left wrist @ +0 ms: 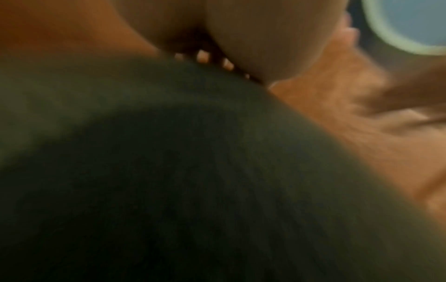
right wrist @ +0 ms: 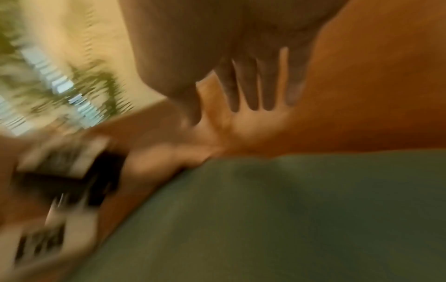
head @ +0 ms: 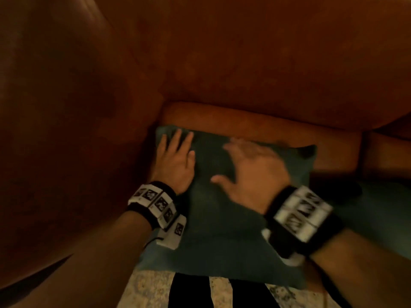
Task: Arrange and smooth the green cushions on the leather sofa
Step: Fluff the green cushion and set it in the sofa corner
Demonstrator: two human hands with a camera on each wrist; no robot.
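A green cushion (head: 222, 214) lies flat on the seat of the leather sofa (head: 244, 63), pushed into the left corner where the armrest (head: 66, 107) meets the backrest, its near edge hanging a little over the front of the seat above a patterned floor (head: 151, 290). Both hands lie on top of it, which fits a smoothing step: the fabric is being pressed flat rather than lifted. The left hand (head: 175, 161) rests palm down on the far left part of the cushion, close to the armrest, fingers straight and slightly spread, probably to pin that corner in place. The right hand (head: 255, 172) lies on the middle of the cushion, thumb out to the left; it is blurred in the head view, but the right wrist view shows its fingers (right wrist: 248, 85) straight and a little apart, so it seems to be sweeping across the cover. A second green cushion (head: 378, 210) shows at the right, partly under the first one's right edge and not yet dealt with. The cushion should yield softly under the palms, so flat, even pressure suits it better than pinching.
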